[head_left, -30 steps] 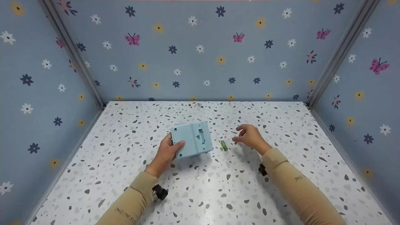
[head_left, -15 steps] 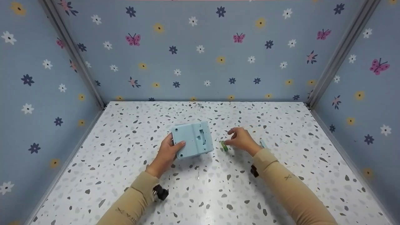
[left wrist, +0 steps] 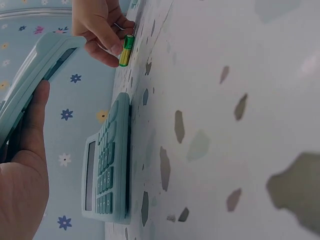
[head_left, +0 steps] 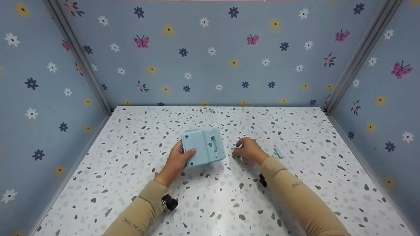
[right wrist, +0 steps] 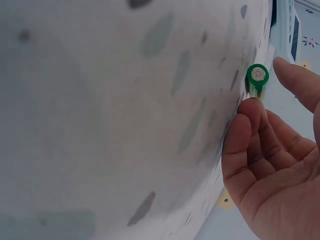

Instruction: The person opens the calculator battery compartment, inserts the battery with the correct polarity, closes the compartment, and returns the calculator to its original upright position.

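Note:
My left hand [head_left: 175,160] grips a light-blue device [head_left: 200,147], thumb on its underside, which has dark round feet and an open battery slot. In the left wrist view, a light-blue calculator [left wrist: 105,170] lies keys up on the table below it, mostly hidden in the head view. My right hand [head_left: 251,150] is at a green battery [left wrist: 126,51] to the right of the device. Its fingers are bent close around the battery. A gap shows beside the thumb [right wrist: 292,80] in the right wrist view, and whether the battery is pinched is unclear.
A small light-blue strip [head_left: 278,152], like a cover, lies right of my right hand. The speckled white table [head_left: 210,203] is bounded by flower-patterned panels [head_left: 210,59] at the back and both sides.
My right hand has moved left and down to the battery, now largely covering it in the head view. The light-blue strip has come into view. My left hand stays about where it was.

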`<state>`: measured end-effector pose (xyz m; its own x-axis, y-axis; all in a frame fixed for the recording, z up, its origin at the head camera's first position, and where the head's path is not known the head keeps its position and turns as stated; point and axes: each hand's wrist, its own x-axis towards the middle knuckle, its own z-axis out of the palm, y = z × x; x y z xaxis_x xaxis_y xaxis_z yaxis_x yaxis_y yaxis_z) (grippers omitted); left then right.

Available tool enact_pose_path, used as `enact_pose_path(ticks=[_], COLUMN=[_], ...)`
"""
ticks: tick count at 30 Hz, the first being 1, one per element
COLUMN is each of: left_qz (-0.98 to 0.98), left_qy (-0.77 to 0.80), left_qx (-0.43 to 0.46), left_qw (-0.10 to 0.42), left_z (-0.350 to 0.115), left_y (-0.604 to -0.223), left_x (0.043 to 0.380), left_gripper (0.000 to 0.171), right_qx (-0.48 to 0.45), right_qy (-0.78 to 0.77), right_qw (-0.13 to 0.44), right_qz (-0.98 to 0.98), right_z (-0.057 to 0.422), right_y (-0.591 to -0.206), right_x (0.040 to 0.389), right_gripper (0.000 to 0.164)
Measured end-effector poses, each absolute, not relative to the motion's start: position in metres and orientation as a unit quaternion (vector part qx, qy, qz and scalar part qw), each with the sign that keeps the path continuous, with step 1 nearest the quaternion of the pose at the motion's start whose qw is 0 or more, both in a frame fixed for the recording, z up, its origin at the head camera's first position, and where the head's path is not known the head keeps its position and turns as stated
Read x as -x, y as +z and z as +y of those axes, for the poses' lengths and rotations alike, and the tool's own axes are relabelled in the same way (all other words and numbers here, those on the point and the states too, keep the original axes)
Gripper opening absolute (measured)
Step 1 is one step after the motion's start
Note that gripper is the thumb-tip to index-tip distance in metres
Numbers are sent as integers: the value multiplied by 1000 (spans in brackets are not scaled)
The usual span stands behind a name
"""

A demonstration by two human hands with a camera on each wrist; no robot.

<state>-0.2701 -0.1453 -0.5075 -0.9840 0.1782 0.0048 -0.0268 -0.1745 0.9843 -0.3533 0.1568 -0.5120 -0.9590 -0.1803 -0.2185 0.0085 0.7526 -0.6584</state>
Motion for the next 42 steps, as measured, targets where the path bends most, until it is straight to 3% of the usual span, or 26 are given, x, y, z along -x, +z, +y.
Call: enact_pose_path(ticks=[15, 42], left_qz=[649, 649], left_qy=[756, 753], left_qx=[-58, -76], left_qw=[65, 74], left_z=[-143, -136], left_y=[-507, -509], left_x=[269, 273], left_gripper=[67, 67], right_qx=[54, 83], right_qy=[-323, -460], right_qw=[146, 8], right_qz=[933, 884], right_z=[145, 166], right_y=[-510, -480], right_x=[349, 331], right_gripper=[21, 20])
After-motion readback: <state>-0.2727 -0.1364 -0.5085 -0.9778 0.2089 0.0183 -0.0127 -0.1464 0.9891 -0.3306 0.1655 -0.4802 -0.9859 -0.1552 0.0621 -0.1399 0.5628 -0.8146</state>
